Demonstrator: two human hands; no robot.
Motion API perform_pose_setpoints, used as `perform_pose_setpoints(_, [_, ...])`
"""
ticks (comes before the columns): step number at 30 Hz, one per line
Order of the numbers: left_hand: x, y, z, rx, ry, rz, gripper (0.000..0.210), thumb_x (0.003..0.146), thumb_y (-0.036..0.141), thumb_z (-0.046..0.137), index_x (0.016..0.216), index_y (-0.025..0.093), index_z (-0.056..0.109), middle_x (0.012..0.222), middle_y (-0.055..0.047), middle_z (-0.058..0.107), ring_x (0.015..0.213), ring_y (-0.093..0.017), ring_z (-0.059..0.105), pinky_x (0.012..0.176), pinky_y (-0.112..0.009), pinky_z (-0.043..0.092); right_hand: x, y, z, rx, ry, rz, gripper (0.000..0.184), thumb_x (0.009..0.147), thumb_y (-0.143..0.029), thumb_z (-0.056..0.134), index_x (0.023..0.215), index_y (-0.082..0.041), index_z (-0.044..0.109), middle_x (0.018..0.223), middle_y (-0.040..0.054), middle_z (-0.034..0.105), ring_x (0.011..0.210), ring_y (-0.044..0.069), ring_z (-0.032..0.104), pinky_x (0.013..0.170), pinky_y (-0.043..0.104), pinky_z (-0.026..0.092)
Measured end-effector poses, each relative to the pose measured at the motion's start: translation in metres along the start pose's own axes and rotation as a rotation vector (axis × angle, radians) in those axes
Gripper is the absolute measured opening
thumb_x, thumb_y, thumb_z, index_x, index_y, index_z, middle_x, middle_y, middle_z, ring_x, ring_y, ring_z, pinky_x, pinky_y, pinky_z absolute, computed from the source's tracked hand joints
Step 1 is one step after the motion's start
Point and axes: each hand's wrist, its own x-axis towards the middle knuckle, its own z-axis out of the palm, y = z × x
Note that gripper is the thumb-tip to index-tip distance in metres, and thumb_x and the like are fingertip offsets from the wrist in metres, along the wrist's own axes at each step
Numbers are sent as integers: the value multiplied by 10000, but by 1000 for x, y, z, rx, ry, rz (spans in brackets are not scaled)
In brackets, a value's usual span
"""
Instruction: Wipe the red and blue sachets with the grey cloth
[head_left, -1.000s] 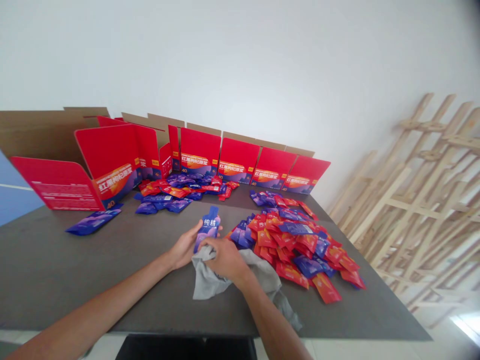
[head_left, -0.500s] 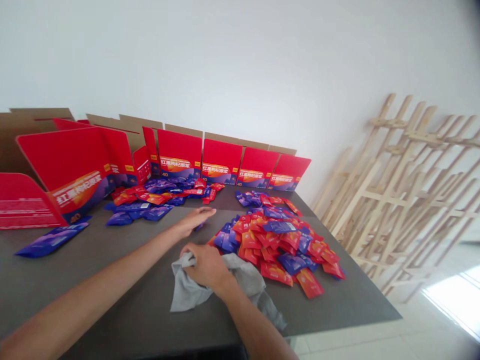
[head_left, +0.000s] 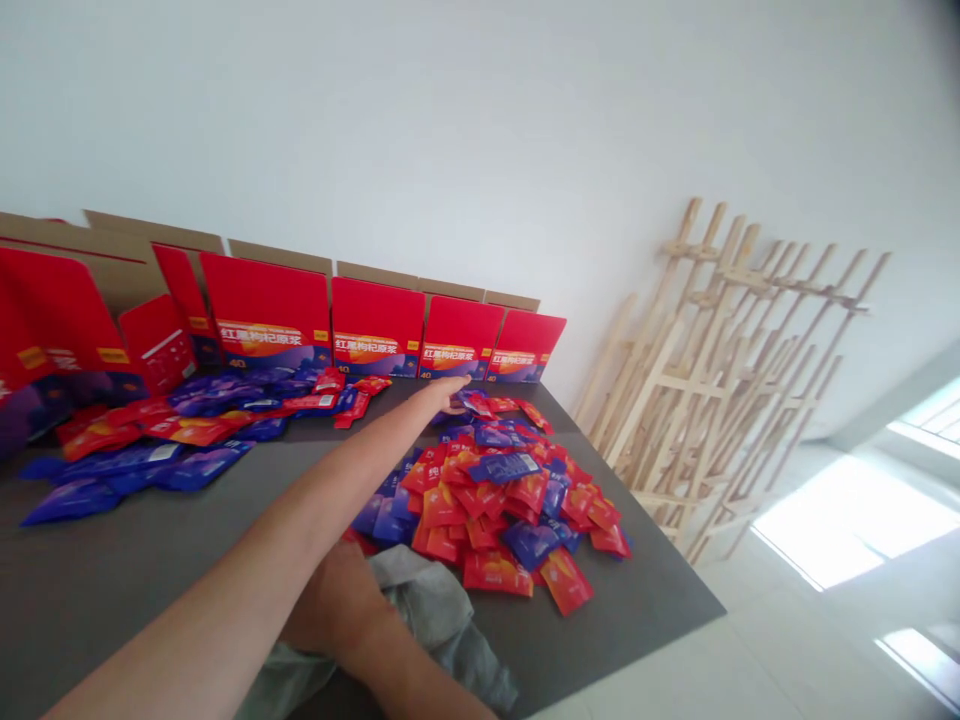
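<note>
Left hand (head_left: 448, 390) at far pouches (head_left: 504, 405), right hand (head_left: 341, 598) by cloth (head_left: 424, 600); whether fingers grip, we cannot tell; any release we'd make low, nudging nothing

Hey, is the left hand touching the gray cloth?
Apart. The head view shows the left hand stretched to the far end of the packet pile, while the gray cloth lies at the near end, with packets between them.

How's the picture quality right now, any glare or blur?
Head view: sunlit patches on the floor at right glare almost white; same head view: the right hand looks blurred, small print on the boxes is too soft to read, and the frame's top right corner darkens.
</note>
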Motion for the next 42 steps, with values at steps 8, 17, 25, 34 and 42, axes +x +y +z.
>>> perform_pose_setpoints(8, [-1,-31,-23,141,91,135,242,872,338,583,993,131,614,773,-79,636,669,-157,592,681,-317,519,-3,-6,-9,52,-10,100,325,804,-346,630,1081,-183,673,1035,91,734,883,285,699,784,383,553])
perform_pose_setpoints(17, [-84,-90,-114,535,84,378,127,700,205,626,806,201,696,871,-67,682,864,-238,614,852,-341,458,-11,-7,-20,122,64,95,320,819,-326,625,1130,-250,614,980,39,741,911,239,707,810,328,512])
perform_pose_setpoints(25, [-172,-129,-240,1383,714,350,497,820,301,459,1267,131,594,1206,-199,573,1177,-374,491,967,-479,394,-14,-8,-23,147,63,109,220,825,-282,623,1043,-262,625,956,15,735,910,207,699,779,269,466])
perform_pose_setpoints(34, [-220,-163,-248,1519,872,255,560,920,367,314,1357,71,501,1312,-244,520,1227,-400,435,978,-546,354,-14,-6,-20,165,103,103,227,815,-269,626,1041,-264,636,937,11,737,905,201,700,779,256,455])
perform_pose_setpoints(42, [-246,-167,-218,1498,952,207,580,883,416,390,1232,-23,534,1118,-299,562,1086,-410,507,879,-454,417,-15,-5,-22,183,117,104,240,798,-242,628,1036,-267,637,936,8,734,908,194,691,791,251,455])
